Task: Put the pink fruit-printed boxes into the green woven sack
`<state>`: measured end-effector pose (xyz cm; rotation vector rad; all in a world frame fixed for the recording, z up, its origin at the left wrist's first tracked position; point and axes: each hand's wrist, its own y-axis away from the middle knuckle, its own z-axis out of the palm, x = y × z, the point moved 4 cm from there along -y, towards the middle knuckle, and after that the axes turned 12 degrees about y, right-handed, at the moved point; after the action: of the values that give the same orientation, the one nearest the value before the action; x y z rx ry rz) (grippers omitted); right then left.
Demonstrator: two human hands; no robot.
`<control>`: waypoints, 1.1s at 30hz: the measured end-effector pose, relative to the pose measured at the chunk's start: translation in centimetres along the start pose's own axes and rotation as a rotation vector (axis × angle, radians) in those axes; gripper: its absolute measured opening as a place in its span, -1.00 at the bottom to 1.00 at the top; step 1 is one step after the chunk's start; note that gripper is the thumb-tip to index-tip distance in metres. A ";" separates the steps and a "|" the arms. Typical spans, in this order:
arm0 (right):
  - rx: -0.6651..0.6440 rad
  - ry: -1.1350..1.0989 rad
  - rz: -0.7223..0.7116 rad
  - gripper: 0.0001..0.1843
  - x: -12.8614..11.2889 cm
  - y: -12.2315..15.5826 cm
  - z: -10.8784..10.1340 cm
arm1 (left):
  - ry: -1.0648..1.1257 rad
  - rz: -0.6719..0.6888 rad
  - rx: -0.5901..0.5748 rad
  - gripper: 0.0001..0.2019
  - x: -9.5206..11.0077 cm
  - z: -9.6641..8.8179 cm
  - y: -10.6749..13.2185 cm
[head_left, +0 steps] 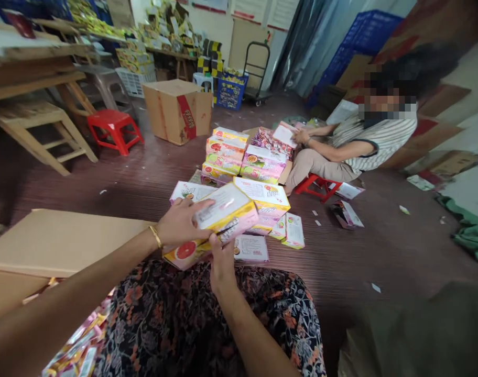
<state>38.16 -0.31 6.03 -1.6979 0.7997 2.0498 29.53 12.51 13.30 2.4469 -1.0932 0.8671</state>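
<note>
Tilted above my lap is a small carton (227, 209) with white, yellow and pink faces and a grapefruit picture. My left hand (180, 222) grips it from the upper left, thumb and fingers spread over its top. On the near side my right hand (222, 256) holds the same carton, thumb against its front face. Just beyond, similar fruit-printed cartons (262, 191) are stacked on the floor. One more carton (251, 247) lies flat on the floor behind my right hand. What is inside the held carton cannot be seen.
To my left stands an open cardboard box (66, 241) with wrapped packets (79, 345) inside. A co-worker (365, 136) sits on a red stool (317, 187) at right, holding a carton (285, 133). Farther back are a large box (172, 112), a red stool (115, 128) and a trolley (257, 73).
</note>
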 end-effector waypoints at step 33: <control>-1.389 0.844 0.436 -0.24 8.3 24.9 26.4 | 0.337 -0.020 0.145 -0.72 -10.6 -5.3 49.5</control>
<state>1.11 -3.68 5.90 -3.5032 -0.3576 2.2503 -15.47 -11.25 12.68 2.3009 -0.9087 1.3346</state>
